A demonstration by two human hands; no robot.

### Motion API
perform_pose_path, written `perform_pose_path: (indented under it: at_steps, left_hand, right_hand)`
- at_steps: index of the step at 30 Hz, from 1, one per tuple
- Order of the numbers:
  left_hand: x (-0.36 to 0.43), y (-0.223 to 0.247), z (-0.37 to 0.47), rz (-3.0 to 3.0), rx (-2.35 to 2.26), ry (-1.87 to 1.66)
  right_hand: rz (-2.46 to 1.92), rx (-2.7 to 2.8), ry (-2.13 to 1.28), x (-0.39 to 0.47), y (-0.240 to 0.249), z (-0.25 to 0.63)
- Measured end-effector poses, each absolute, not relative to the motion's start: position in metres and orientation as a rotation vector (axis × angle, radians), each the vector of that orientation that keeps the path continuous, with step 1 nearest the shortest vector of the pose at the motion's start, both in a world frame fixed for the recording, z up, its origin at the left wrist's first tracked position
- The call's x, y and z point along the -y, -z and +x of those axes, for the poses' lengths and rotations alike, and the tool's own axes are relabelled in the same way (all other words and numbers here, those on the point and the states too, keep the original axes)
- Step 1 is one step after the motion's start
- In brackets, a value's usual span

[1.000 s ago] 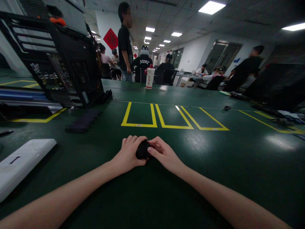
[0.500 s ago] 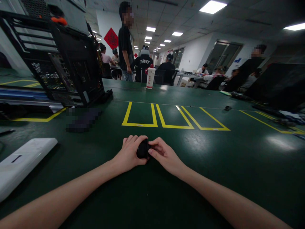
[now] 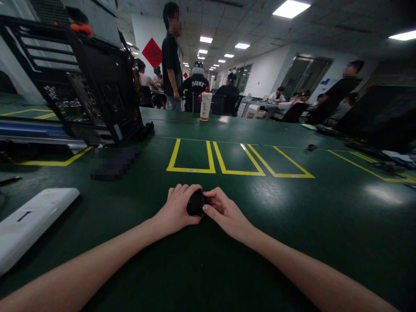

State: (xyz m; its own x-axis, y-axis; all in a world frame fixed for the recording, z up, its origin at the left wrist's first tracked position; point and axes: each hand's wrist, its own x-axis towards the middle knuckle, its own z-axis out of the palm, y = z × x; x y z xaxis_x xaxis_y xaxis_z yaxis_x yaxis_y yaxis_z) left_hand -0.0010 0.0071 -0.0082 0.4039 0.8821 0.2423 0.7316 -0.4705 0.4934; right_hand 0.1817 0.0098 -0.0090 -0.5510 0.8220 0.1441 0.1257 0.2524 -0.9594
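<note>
Between my hands is a small black rounded object (image 3: 195, 203) with a smooth, slightly shiny surface; its exact kind does not show. My left hand (image 3: 180, 207) wraps round it from the left, fingers over the top and thumb below. From the right, the thumb and bent fingers of my right hand (image 3: 224, 213) close on its right edge. Both hands are low over the green table (image 3: 201, 268), and the fingers cover much of the object's sides.
An open black computer case (image 3: 97, 86) stands at left, a dark blurred item (image 3: 115, 164) before it. A white device (image 3: 35, 225) lies near my left forearm. Yellow tape outlines (image 3: 240, 173) mark the table ahead. A white cup (image 3: 205, 106) stands farther back, with several people beyond.
</note>
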Motion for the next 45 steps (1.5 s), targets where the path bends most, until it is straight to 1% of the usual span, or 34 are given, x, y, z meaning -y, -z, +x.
perform_pose_path:
  at_steps: [3,7,13,18,22,28,37,42,45]
  left_hand:
    - [-0.0068,0.0077,-0.0002,2.363,-1.413,-0.676]
    - [-0.0065,0.0065,-0.0011,2.352,-1.394,-0.669]
    - [-0.0064,0.0058,-0.0021,2.350,-1.395,-0.660]
    - [-0.0056,0.0049,-0.0010,2.351,-1.399,-0.674]
    - [-0.0053,0.0035,-0.0011,2.337,-1.382,-0.672]
    - [-0.0055,0.0042,-0.0018,2.343,-1.383,-0.676]
    - [-0.0059,0.0039,0.0001,2.349,-1.390,-0.662]
    - [-0.0055,0.0043,-0.0015,2.334,-1.393,-0.668]
    - [-0.0058,0.0047,-0.0011,2.350,-1.395,-0.679]
  right_hand:
    - [-0.925,1.798,-1.321,-0.0145,0.0118,0.1793]
    - [-0.988,1.854,-1.354,-0.0174,0.0130,0.1799]
    - [-0.814,1.817,-1.446,-0.0114,0.0072,0.1818]
    - [-0.920,1.763,-1.390,-0.0125,0.0081,0.1788]
    - [-0.986,1.823,-1.358,-0.0133,0.0100,0.1793]
    - [-0.810,1.832,-1.412,-0.0102,0.0094,0.1817]
    - [-0.966,1.752,-1.380,-0.0142,0.0123,0.1786]
    - [-0.848,1.796,-1.446,-0.0099,0.0084,0.1830]
    - [-0.851,1.773,-1.443,-0.0093,0.0065,0.1822]
